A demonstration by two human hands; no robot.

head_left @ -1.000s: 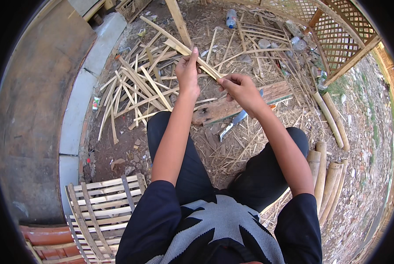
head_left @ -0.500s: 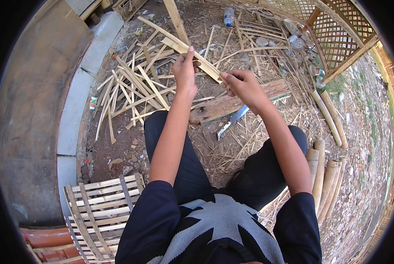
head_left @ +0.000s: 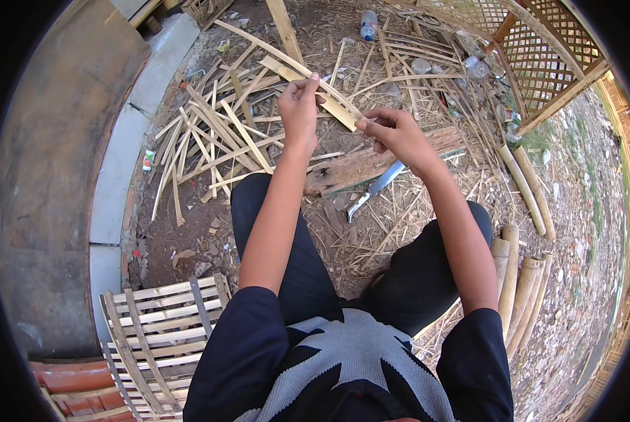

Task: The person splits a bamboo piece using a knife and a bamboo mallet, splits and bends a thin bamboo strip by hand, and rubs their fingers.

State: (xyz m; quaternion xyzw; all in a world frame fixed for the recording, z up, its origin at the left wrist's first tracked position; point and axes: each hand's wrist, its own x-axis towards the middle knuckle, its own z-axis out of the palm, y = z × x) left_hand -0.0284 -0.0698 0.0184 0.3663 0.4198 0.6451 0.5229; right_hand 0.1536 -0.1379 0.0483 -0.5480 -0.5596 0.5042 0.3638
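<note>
Two pale bamboo strips are in my hands over the ground: a long narrow one (head_left: pixel 255 43) and a shorter, wider one (head_left: pixel 339 114). They slant from the upper left down toward the right. My left hand (head_left: pixel 299 116) is closed around them partway along, thumb on top. At their near right end, my right hand (head_left: pixel 396 138) pinches the tip between thumb and fingers. Between my knees and the strips lies a rough wooden block (head_left: pixel 343 171). A large knife (head_left: pixel 384 180) rests against its near side, blade pointing up and right.
A heap of split bamboo strips (head_left: pixel 206 137) covers the ground at left. A slatted bamboo panel (head_left: pixel 167 330) stands at lower left. Several bamboo poles (head_left: pixel 522 288) lie by my right leg. Farther off are a wooden post (head_left: pixel 283 29), a plastic bottle (head_left: pixel 369 27) and a lattice frame (head_left: pixel 547 49).
A gap now shows between the two strips near my right hand, where they lay closer together before. Both hands have shifted only slightly and keep their hold.
</note>
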